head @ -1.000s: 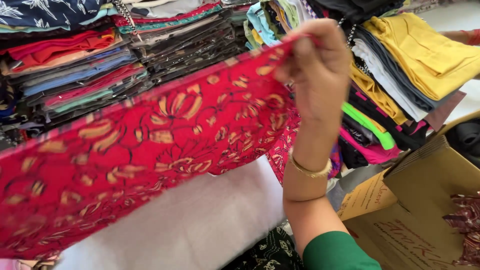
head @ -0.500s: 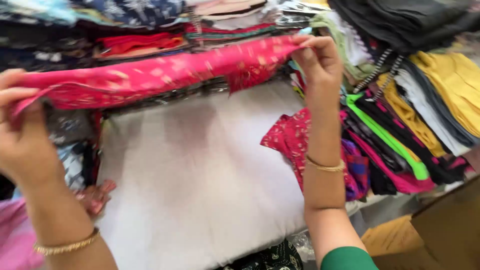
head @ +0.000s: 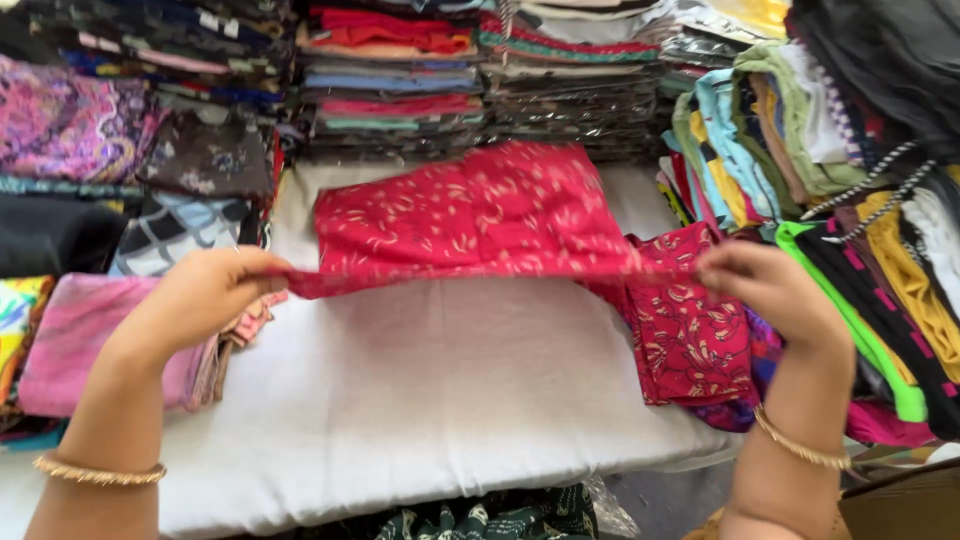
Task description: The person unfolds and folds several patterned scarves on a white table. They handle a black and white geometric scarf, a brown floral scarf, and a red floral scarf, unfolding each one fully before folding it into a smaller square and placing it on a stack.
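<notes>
Left hand [head: 205, 295] pinched shut on the near left corner of a red cotton cloth printed with small pale leaf shapes [head: 470, 215], thumb on top, a thin gold bangle [head: 98, 470] on the wrist. Right hand [head: 770, 290] likewise closed on the near right corner, fingers curled over the edge; a second gold bangle [head: 800, 448] on that wrist. The cloth is stretched taut between both hands, its near edge held up off the white padded table [head: 430, 400], its far part sloping down to rest on the table surface toward the back. Just below the right hand, a folded red cloth with a darker floral print [head: 690, 340] lies at the table's right edge. Beside the left hand, a folded pink mottled cloth [head: 70, 340] sits at the left edge. At the near table edge, a dark green patterned fabric [head: 490, 515] shows partly. Beyond the table, stacks of folded garments in clear wrappers [head: 570, 100] stand along the back; mixed coloured piles [head: 780, 130] to the right.
</notes>
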